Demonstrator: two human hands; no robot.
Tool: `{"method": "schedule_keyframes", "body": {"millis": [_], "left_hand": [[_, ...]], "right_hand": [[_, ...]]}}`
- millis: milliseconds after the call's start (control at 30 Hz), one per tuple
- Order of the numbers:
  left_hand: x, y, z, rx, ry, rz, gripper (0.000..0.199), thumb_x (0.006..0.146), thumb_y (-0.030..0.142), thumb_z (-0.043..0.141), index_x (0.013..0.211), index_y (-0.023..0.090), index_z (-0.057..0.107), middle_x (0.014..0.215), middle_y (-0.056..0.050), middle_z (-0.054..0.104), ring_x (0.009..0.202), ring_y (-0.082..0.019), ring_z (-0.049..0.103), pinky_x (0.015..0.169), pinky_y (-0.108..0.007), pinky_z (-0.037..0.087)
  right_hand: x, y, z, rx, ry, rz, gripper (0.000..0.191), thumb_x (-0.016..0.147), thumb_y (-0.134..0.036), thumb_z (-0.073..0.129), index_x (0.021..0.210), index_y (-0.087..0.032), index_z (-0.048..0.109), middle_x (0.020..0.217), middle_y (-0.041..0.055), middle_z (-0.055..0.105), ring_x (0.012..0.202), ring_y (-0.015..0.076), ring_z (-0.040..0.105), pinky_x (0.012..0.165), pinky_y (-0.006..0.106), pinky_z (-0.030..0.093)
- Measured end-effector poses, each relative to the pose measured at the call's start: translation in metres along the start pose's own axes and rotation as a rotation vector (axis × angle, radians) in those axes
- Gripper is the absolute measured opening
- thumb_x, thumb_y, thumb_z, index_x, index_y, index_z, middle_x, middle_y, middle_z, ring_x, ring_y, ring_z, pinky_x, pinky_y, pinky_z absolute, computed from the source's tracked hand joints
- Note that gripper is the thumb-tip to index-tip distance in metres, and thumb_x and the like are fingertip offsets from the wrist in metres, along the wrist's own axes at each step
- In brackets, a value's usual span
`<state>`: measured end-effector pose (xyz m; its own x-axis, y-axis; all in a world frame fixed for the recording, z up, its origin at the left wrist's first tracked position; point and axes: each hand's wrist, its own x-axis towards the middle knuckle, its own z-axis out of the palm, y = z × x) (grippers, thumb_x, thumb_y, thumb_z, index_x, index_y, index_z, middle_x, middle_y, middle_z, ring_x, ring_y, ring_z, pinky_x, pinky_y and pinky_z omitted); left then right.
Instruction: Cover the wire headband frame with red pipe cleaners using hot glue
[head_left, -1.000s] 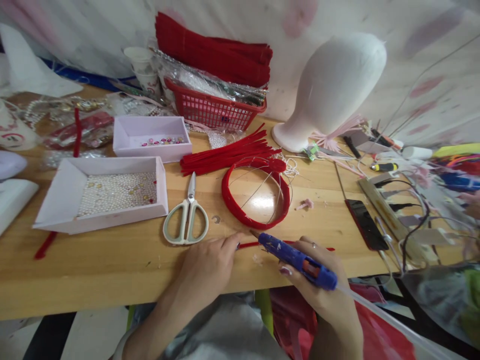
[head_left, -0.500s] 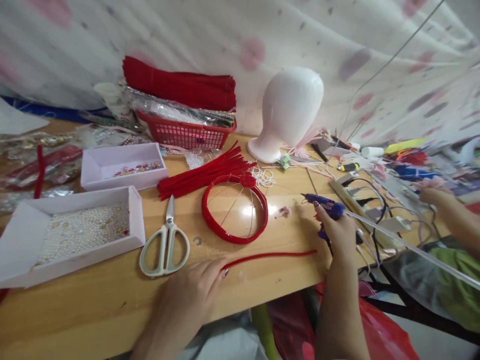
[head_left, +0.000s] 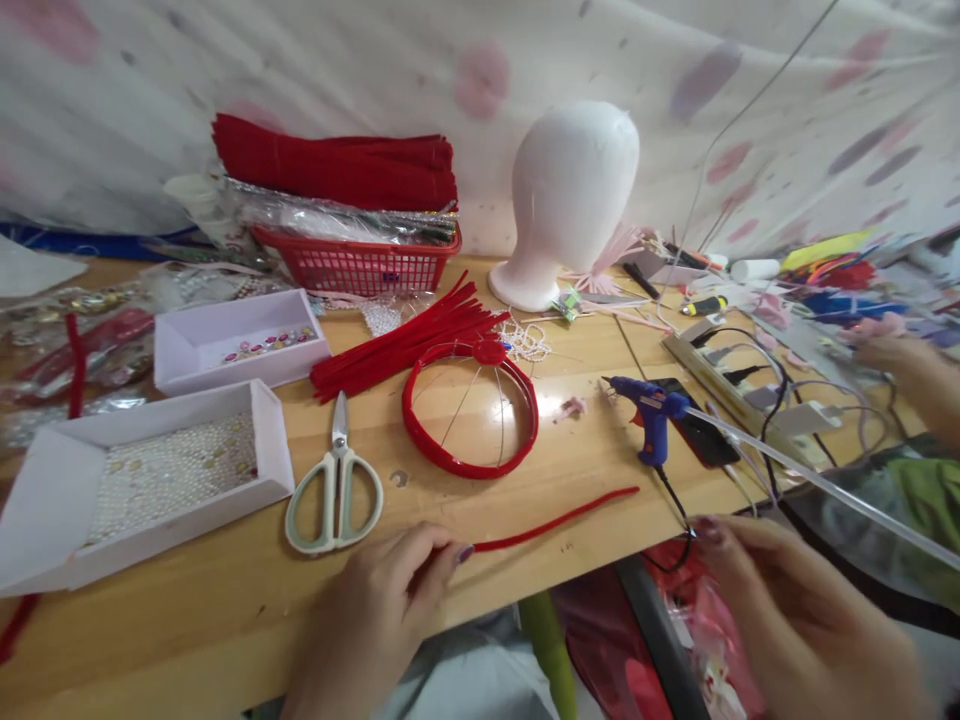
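Observation:
A red pipe cleaner [head_left: 559, 523] stretches rightward over the table, its near end pinched between the thumb and finger of my left hand [head_left: 386, 600]. Just off the table's front edge, my right hand [head_left: 802, 610] has its fingertips together beside the cord of the glue gun. Whether anything is between them is hidden. The blue glue gun [head_left: 654, 425] rests by itself on the table, a clear glue stick [head_left: 810, 480] jutting from its back. Beyond the pipe cleaner lies a red-wrapped hoop [head_left: 471, 468] with thin wires across it and a red disc at its rim.
White-handled scissors [head_left: 335, 500] lie beside two white trays, one with pearl beads [head_left: 172, 470], one with gems [head_left: 266, 347]. Behind are red pipe cleaners [head_left: 405, 345], a red basket [head_left: 360, 268] and a foam head [head_left: 574, 200]. A phone [head_left: 697, 430], power strip [head_left: 739, 400] and another person's hand [head_left: 900, 355] are right.
My right hand has let go of the glue gun and drawn back toward me, right of the cord. The pipe cleaner's far end has tilted away from me, its near end still in my left hand.

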<state>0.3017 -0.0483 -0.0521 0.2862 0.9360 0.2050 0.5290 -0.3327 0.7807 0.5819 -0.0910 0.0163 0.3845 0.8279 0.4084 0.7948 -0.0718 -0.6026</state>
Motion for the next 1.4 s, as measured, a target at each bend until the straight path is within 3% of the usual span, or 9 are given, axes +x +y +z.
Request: {"method": "schedule_keyframes", "body": {"millis": [100,167,267,367,467,600,800,1033,1400], "left_hand": [[0.005,0.02,-0.007,-0.142,-0.006,0.011,0.024,0.098,0.029,0.056,0.078,0.024,0.069,0.056,0.008,0.064,0.048,-0.008,0.058,0.05,-0.017,0.044],[0.008,0.029,-0.011,-0.216,0.001,0.037,0.023,0.097,0.029,0.058,0.079,0.024,0.071,0.052,0.009,0.062,0.045,-0.007,0.056,0.048,-0.016,0.042],[0.009,0.031,-0.014,-0.253,0.004,0.018,0.025,0.095,0.028,0.062,0.072,0.022,0.071,0.05,0.008,0.062,0.045,-0.006,0.056,0.047,-0.015,0.04],[0.008,0.021,-0.019,-0.257,0.035,-0.064,0.028,0.093,0.027,0.062,0.066,0.021,0.069,0.047,0.008,0.059,0.043,-0.007,0.054,0.045,-0.016,0.039],[0.008,0.006,-0.029,-0.241,0.2,-0.148,0.025,0.091,0.027,0.063,0.067,0.022,0.068,0.048,0.009,0.055,0.043,-0.007,0.052,0.046,-0.018,0.04],[0.016,-0.001,-0.041,-0.116,0.407,-0.053,0.031,0.085,0.028,0.071,0.057,0.021,0.059,0.063,0.004,0.06,0.063,-0.01,0.059,0.063,-0.021,0.047],[0.029,0.023,-0.01,0.072,0.307,-0.067,0.014,0.089,0.03,0.069,0.078,0.022,0.068,0.055,0.007,0.06,0.047,-0.009,0.053,0.046,-0.02,0.041],[0.046,0.04,0.039,0.434,0.152,-0.107,0.034,0.093,0.035,0.065,0.121,0.016,0.066,0.065,0.0,0.075,0.052,-0.02,0.068,0.047,-0.029,0.041],[0.047,0.037,0.042,0.466,0.261,0.048,0.019,0.1,0.021,0.048,0.092,0.021,0.065,0.064,0.001,0.072,0.052,-0.016,0.066,0.05,-0.028,0.037]], "right_hand": [[-0.012,-0.037,0.028,0.129,-0.324,-0.467,0.016,0.091,-0.034,0.068,0.105,-0.026,0.071,0.098,0.0037,0.075,0.087,0.0184,0.072,0.074,0.024,0.055],[-0.012,-0.052,0.048,0.239,-0.505,-0.553,0.011,0.097,-0.031,0.063,0.103,-0.026,0.069,0.085,-0.0001,0.074,0.076,0.0133,0.071,0.067,0.02,0.053],[-0.007,-0.057,0.062,0.33,-0.583,-0.54,0.014,0.102,-0.028,0.055,0.093,-0.025,0.067,0.07,-0.0047,0.069,0.06,0.0084,0.066,0.056,0.017,0.047],[0.001,-0.044,0.06,0.316,-0.586,-0.566,0.016,0.102,-0.029,0.056,0.09,-0.025,0.067,0.069,-0.0057,0.069,0.06,0.0074,0.066,0.055,0.016,0.046],[0.008,-0.029,0.053,0.246,-0.525,-0.538,0.012,0.1,-0.029,0.058,0.093,-0.027,0.068,0.071,-0.0064,0.07,0.061,0.0073,0.067,0.057,0.015,0.047],[0.013,-0.016,0.05,0.171,-0.441,-0.455,0.01,0.098,-0.025,0.061,0.102,-0.028,0.069,0.081,-0.0045,0.073,0.07,0.0096,0.069,0.063,0.016,0.051],[0.016,-0.008,0.055,0.171,-0.224,-0.329,0.007,0.093,-0.024,0.067,0.097,-0.028,0.071,0.087,-0.0034,0.076,0.073,0.0118,0.071,0.069,0.019,0.054],[0.013,-0.009,0.051,0.265,-0.34,-0.388,0.01,0.093,-0.02,0.065,0.096,-0.027,0.071,0.08,-0.0018,0.075,0.065,0.0138,0.071,0.055,0.02,0.054],[0.005,0.006,0.05,0.312,-0.215,-0.172,0.011,0.09,-0.019,0.07,0.096,-0.028,0.072,0.083,-0.0032,0.077,0.07,0.0117,0.071,0.063,0.018,0.057]]}}
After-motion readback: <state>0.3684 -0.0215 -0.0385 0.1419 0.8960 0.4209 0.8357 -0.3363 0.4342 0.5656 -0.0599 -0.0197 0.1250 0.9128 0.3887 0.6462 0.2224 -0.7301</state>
